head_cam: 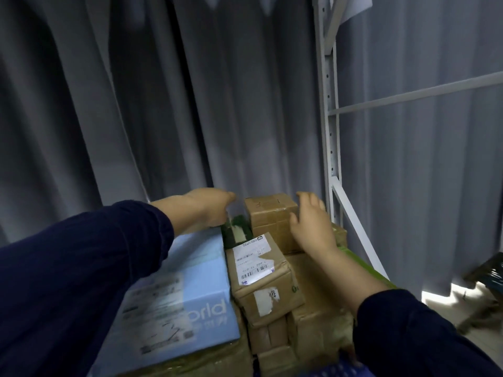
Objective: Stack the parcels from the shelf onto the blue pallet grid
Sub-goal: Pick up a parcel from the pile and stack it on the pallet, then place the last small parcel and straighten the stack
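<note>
Parcels sit in a tight pile low in my feed, brown taped cartons at the bottom. A strip of blue plastic pallet grid shows under them at the lower edge, mostly hidden.

On top at the back is a small brown cardboard box with pen marks on its lid. In front of it lies a brown taped box with a white shipping label, tilted a little. Left of that is a large light blue carton with printed lettering on its front. A dark green parcel is wedged between the blue carton and the small box.

My left hand reaches over the blue carton's far edge with its fingers stretched forward, gripping nothing. My right hand is spread wide at the small box's right side. I cannot tell whether it touches the box. The hands are apart, with the small box between them. Both arms wear dark blue sleeves.

A grey curtain hangs behind the pile. A white metal shelf frame stands to the right.
</note>
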